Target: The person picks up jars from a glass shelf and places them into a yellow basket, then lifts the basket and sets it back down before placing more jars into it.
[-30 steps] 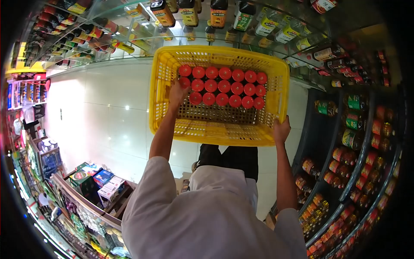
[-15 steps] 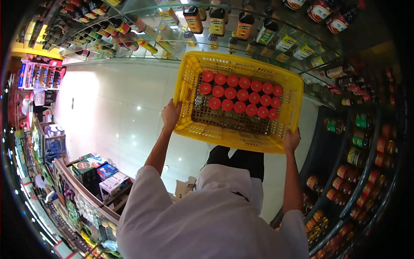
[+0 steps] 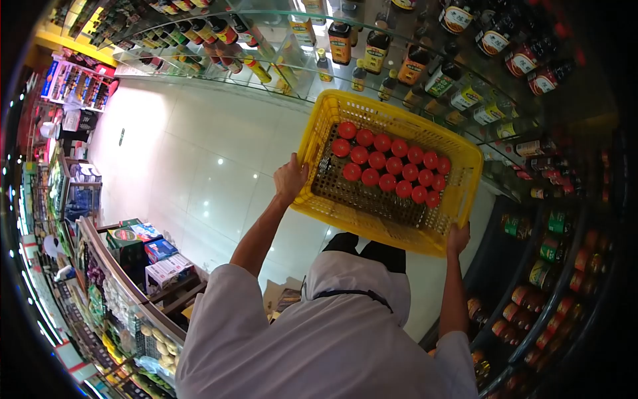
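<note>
A yellow perforated plastic crate (image 3: 392, 229) is held out in front of my body, tilted with its right end nearer to me. Several containers with round red lids (image 3: 376, 160) stand in rows inside it, and a strip of the crate's bottom shows bare along the near side. My left hand (image 3: 291, 178) grips the left end of the rim, its fingers curled over the edge. At the right near corner, my right hand (image 3: 458, 238) is closed round the rim, with its fingers partly hidden by the crate.
Glass shelves of sauce bottles (image 3: 376, 52) run along the far side, close to the crate. Dark tiered shelves with jars (image 3: 528, 297) stand at the right. Boxes (image 3: 159, 251) and a produce display (image 3: 119, 299) are at the lower left. Pale tiled floor (image 3: 193, 153) lies between.
The crate, with both my hands on it, has shifted right and a little nearer in the view and turned slightly clockwise. The shelves at the top have also shifted right in view.
</note>
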A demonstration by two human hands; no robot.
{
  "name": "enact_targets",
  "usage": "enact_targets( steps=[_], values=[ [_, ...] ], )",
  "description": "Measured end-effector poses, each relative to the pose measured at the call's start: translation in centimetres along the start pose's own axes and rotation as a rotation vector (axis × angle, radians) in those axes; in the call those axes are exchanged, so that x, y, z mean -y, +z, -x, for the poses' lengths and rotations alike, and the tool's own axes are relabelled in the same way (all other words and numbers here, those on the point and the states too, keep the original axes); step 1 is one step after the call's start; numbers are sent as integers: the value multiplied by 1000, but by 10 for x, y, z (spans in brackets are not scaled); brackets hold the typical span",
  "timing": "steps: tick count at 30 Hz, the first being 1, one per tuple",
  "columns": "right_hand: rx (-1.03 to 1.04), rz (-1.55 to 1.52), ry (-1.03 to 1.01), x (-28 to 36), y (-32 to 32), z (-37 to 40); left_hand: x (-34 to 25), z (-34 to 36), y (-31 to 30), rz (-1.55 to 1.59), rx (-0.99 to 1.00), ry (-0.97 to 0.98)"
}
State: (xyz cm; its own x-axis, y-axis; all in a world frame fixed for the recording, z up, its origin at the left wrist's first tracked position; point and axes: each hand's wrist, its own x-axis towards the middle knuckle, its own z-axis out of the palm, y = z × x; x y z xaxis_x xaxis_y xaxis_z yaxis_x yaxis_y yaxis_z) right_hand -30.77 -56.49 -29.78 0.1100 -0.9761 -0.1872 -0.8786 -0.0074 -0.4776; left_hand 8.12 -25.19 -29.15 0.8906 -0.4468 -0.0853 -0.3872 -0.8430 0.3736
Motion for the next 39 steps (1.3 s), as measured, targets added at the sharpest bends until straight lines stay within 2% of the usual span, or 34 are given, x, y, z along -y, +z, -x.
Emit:
enact_targets(
  steps=[18,20,24,29,31,34,36,39],
  values=[
    [-20,-12,-58,-17,8,-8,3,0,3,56,-20,-7],
    [28,-210,-87,-29,12,-14,7,-3,7,57,-12,-22],
    [-13,-71,-87,-26,9,-11,9,-4,12,107,34,-59],
    [4,-122,-29,-18,7,-6,6,-4,8,22,36,-46],
    [20,-115,-26,-19,7,-7,2,-2,6,-17,-22,-63],
    [44,-188,-84,-31,13,-12,4,-1,4,16,-15,-56],
    [30,-69,-86,-27,11,-9,4,-1,3,45,37,-79],
    [39,-210,-221,-46,17,-9,18,-5,18,-30,-13,-43]
  ],
)
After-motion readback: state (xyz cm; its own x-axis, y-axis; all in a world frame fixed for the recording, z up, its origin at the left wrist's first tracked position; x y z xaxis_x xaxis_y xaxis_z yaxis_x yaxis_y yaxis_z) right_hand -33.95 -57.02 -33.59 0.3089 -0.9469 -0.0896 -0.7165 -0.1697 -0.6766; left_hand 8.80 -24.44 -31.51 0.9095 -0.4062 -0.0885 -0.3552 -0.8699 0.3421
